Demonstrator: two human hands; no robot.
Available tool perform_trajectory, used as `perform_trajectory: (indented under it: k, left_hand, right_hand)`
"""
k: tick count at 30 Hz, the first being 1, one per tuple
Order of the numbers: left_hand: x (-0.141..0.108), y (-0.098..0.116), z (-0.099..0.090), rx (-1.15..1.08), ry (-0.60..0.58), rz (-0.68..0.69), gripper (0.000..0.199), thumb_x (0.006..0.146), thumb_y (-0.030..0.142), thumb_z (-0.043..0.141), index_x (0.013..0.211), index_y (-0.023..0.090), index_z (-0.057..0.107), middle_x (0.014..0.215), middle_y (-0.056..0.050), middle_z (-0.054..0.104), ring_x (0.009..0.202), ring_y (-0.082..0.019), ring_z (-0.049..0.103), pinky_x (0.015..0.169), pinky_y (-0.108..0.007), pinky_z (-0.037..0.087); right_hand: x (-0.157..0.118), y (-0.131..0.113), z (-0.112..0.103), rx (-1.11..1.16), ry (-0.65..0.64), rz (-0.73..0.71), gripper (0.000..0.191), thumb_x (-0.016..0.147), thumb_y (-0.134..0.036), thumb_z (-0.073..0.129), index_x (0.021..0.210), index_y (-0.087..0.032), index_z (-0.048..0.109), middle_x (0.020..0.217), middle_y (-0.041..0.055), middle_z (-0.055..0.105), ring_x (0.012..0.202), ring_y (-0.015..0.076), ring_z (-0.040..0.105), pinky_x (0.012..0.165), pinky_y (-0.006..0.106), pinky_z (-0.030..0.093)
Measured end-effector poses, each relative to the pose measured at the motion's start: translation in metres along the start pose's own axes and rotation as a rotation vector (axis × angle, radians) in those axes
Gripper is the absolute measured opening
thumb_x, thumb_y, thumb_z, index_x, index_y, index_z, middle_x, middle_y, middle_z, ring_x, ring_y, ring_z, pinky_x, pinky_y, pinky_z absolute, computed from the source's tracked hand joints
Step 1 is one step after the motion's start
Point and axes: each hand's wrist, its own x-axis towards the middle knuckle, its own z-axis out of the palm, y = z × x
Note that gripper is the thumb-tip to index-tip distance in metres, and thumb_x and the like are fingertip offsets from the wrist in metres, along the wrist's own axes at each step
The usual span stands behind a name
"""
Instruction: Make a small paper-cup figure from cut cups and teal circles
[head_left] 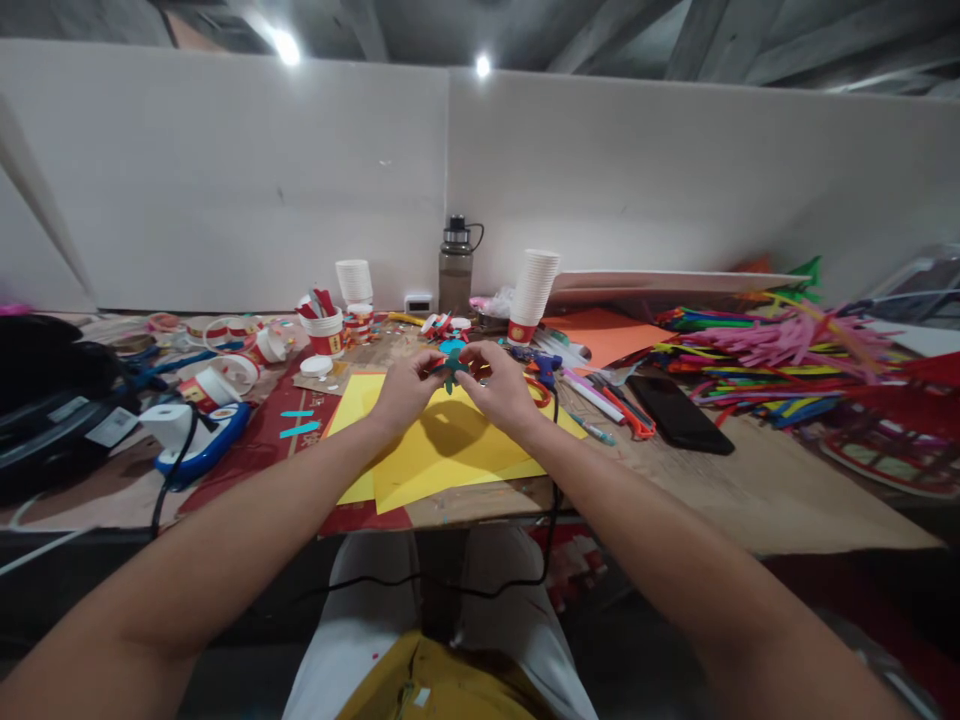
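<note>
A small teal paper cutout [452,372] with several arms is held up between my two hands. My left hand [409,392] pinches its left side, and my right hand [496,380] grips its right side with bent fingers. Under both hands lie overlapping yellow paper sheets [420,470], with the hands' shadow on them. Beyond the fingertips shows a bright blue round piece [453,345]; whether it joins the cutout I cannot tell. Close to my right hand are a blue glue gun [547,368] and a roll of orange tape [537,392].
Stacked paper cups [534,290], a bottle [455,270] and a cup of red-handled tools [322,330] stand at the back. Right are a phone [679,412] and colourful pipe cleaners [795,350]. A blue-and-white power strip [202,445] lies left. A black cord [555,500] hangs over the table edge.
</note>
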Motion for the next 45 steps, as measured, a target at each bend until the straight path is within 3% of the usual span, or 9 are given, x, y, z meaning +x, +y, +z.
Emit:
perform_trajectory:
  k: [5, 12, 19, 24, 29, 33, 35, 41, 45]
  left_hand:
    - [-0.003, 0.01, 0.001, 0.01, 0.008, -0.013, 0.012, 0.073, 0.023, 0.07, 0.083, 0.018, 0.072, 0.077, -0.002, 0.068, 0.072, -0.014, 0.056, 0.071, -0.025, 0.043]
    - [-0.005, 0.008, 0.004, -0.052, -0.011, -0.044, 0.02, 0.071, 0.026, 0.074, 0.089, 0.018, 0.073, 0.082, -0.004, 0.068, 0.075, -0.016, 0.057, 0.071, -0.024, 0.043]
    - [-0.007, 0.015, 0.002, 0.108, 0.071, 0.085, 0.01, 0.074, 0.021, 0.07, 0.084, 0.02, 0.074, 0.077, -0.002, 0.067, 0.073, -0.015, 0.056, 0.072, -0.025, 0.042]
    - [-0.007, 0.022, 0.002, 0.051, 0.106, 0.122, 0.011, 0.07, 0.015, 0.07, 0.079, 0.02, 0.075, 0.077, -0.002, 0.067, 0.075, -0.015, 0.056, 0.074, -0.026, 0.044]
    - [-0.006, 0.018, 0.005, -0.163, 0.028, -0.131, 0.019, 0.069, 0.032, 0.076, 0.079, 0.016, 0.071, 0.071, -0.003, 0.065, 0.062, -0.013, 0.057, 0.056, -0.024, 0.048]
    - [-0.004, 0.011, 0.004, -0.229, 0.009, -0.333, 0.03, 0.065, 0.037, 0.079, 0.081, 0.014, 0.068, 0.073, -0.004, 0.066, 0.059, -0.013, 0.06, 0.047, -0.023, 0.049]
    - [-0.002, 0.007, 0.002, -0.255, 0.049, -0.376, 0.031, 0.065, 0.035, 0.08, 0.082, 0.013, 0.067, 0.072, -0.004, 0.066, 0.058, -0.013, 0.06, 0.047, -0.022, 0.05]
    - [0.005, -0.006, -0.004, -0.3, 0.114, -0.393, 0.028, 0.064, 0.025, 0.079, 0.087, 0.014, 0.067, 0.075, -0.004, 0.067, 0.057, -0.01, 0.059, 0.046, -0.02, 0.05]
    - [0.006, -0.006, -0.005, -0.327, 0.112, -0.428, 0.027, 0.062, 0.024, 0.079, 0.084, 0.013, 0.069, 0.076, -0.004, 0.067, 0.058, -0.01, 0.058, 0.047, -0.019, 0.049]
  right_hand:
    - [-0.001, -0.004, -0.003, -0.017, 0.003, -0.032, 0.019, 0.078, -0.016, 0.059, 0.097, -0.02, 0.058, 0.097, 0.0056, 0.06, 0.078, 0.0152, 0.057, 0.068, 0.028, 0.05]
    - [-0.001, -0.003, -0.004, -0.072, 0.007, -0.051, 0.012, 0.078, -0.01, 0.057, 0.085, -0.02, 0.059, 0.086, 0.0032, 0.057, 0.072, 0.0139, 0.054, 0.067, 0.027, 0.048]
    - [-0.001, -0.006, -0.005, -0.025, 0.028, -0.125, 0.013, 0.078, -0.01, 0.057, 0.087, -0.019, 0.057, 0.087, 0.0039, 0.057, 0.071, 0.0136, 0.055, 0.066, 0.026, 0.047]
    - [-0.001, -0.008, -0.007, -0.047, 0.01, -0.126, 0.013, 0.079, -0.012, 0.054, 0.089, -0.02, 0.055, 0.089, 0.0044, 0.059, 0.076, 0.0156, 0.056, 0.07, 0.029, 0.048]
    - [-0.002, -0.002, -0.003, 0.04, -0.044, 0.014, 0.022, 0.076, -0.014, 0.059, 0.096, -0.02, 0.054, 0.087, 0.0025, 0.06, 0.074, 0.0146, 0.056, 0.068, 0.028, 0.048]
    - [0.002, 0.003, -0.004, 0.123, -0.102, 0.148, 0.031, 0.077, -0.027, 0.064, 0.105, -0.02, 0.052, 0.09, 0.0028, 0.061, 0.072, 0.0135, 0.056, 0.065, 0.027, 0.048]
    - [0.007, 0.005, -0.012, 0.143, -0.055, 0.167, 0.03, 0.079, -0.032, 0.063, 0.104, -0.019, 0.052, 0.09, 0.003, 0.061, 0.073, 0.0132, 0.057, 0.067, 0.028, 0.048]
    - [0.026, 0.02, -0.053, 0.138, 0.306, 0.216, 0.016, 0.082, -0.028, 0.058, 0.095, -0.019, 0.054, 0.086, 0.0032, 0.06, 0.077, 0.0134, 0.057, 0.072, 0.028, 0.047]
    - [0.028, 0.027, -0.065, 0.059, 0.333, 0.241, 0.011, 0.08, -0.025, 0.058, 0.088, -0.018, 0.057, 0.081, 0.0027, 0.062, 0.073, 0.0137, 0.056, 0.071, 0.028, 0.046]
